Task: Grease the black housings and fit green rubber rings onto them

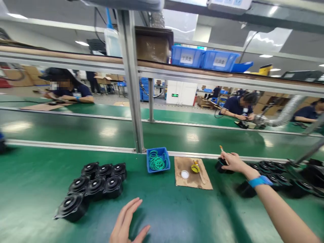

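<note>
My right hand point(232, 161) reaches far right and closes on a small brush point(221, 148) while its fingers rest on a black speaker part point(222, 166). A blue band point(260, 181) sits on that wrist. My left hand point(128, 222) hovers low over the green mat with fingers stretched out and holds nothing. To its left lies a cluster of several black speaker units point(95, 185).
A blue bin of green rings point(158, 160) stands at the mat's far edge. Beside it a cardboard sheet point(192, 173) carries a white lid point(185, 174), a yellow glue pot point(195, 168) and a stick. More black speakers point(275, 173) crowd the right. A metal post point(131, 81) rises ahead; other people work beyond.
</note>
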A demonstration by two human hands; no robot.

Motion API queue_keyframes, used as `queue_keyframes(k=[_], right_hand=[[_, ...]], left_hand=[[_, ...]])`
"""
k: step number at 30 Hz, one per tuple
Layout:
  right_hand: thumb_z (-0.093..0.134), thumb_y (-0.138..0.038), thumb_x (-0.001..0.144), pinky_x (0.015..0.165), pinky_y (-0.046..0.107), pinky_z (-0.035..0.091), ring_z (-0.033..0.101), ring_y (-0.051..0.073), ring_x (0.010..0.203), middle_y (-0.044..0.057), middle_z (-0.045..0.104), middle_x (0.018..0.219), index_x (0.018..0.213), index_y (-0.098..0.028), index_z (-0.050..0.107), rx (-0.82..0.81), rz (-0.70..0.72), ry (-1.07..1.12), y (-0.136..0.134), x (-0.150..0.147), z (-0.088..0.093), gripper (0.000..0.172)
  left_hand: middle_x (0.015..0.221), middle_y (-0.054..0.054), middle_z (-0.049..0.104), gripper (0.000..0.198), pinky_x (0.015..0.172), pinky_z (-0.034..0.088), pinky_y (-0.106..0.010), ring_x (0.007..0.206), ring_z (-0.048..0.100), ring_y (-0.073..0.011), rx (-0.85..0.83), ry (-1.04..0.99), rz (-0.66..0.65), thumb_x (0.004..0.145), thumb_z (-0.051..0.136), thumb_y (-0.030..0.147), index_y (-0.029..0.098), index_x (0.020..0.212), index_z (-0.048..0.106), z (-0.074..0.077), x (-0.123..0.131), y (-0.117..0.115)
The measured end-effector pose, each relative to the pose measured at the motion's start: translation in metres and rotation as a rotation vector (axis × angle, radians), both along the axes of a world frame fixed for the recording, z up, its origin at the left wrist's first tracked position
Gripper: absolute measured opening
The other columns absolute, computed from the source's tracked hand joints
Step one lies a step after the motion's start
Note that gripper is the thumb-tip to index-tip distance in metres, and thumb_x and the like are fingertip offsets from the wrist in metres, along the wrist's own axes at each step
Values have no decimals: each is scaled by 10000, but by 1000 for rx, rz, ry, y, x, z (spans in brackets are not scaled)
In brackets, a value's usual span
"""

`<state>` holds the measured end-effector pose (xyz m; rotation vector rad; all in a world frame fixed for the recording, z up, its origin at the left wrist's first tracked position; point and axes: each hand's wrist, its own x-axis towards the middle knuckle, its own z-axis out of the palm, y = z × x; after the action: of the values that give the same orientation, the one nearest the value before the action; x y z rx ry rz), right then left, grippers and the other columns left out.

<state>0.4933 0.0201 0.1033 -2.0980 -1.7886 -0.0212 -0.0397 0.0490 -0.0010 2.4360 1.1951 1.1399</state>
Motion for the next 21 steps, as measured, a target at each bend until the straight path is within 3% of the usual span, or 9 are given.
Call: queue_keyframes(k=[2, 5, 8, 11, 16, 21], right_hand=[[735, -405, 837, 756, 455, 424, 566, 203, 582, 11, 551, 561, 636, -239, 525, 66, 6, 32, 7, -6, 2, 335], [745, -384, 808, 676, 455, 402, 570, 250, 575, 71, 579, 586, 652, -271, 484, 163, 96, 72, 30, -37, 0, 325], [644, -349, 856, 638, 426, 436, 605, 287, 660, 95, 644, 719, 751, -277, 503, 200, 268, 92, 56, -100, -7, 190], [501, -267, 931, 638, 355, 460, 614, 240, 713, 53, 649, 812, 818, -257, 501, 173, 413, 65, 81, -173, -19, 113], [480, -66, 874, 645, 293, 400, 584, 190, 697, 27, 630, 759, 811, -212, 508, 145, 488, -37, 133, -254, -41, 162], [565, 6, 789, 598, 278, 339, 530, 159, 577, -34, 557, 623, 802, -187, 508, 134, 481, -95, 163, -279, -64, 202]], left_hand=[[1345, -101, 636, 495, 921, 607, -365, 1170, 681, -275, 64, 76, 49, 877, 658, 341, 269, 1350, 535, 7, -9, 12], [1436, -149, 572, 547, 1065, 507, -487, 1318, 568, -324, 166, 203, 186, 900, 602, 312, 214, 1425, 479, 23, -25, 46], [1456, -180, 559, 544, 1132, 393, -597, 1371, 508, -358, 208, 361, 254, 916, 560, 319, 167, 1431, 479, 32, -40, 82], [1383, -207, 618, 457, 1114, 394, -629, 1304, 578, -361, 208, 445, 275, 947, 449, 255, 125, 1374, 544, 26, -41, 97], [1394, -187, 615, 504, 1048, 498, -539, 1248, 630, -323, 301, 347, 279, 961, 395, 169, 119, 1460, 444, 7, -28, 64], [1410, -123, 609, 668, 984, 560, -446, 1234, 632, -300, 86, 151, 176, 874, 634, 238, 256, 1497, 392, 4, -25, 17]])
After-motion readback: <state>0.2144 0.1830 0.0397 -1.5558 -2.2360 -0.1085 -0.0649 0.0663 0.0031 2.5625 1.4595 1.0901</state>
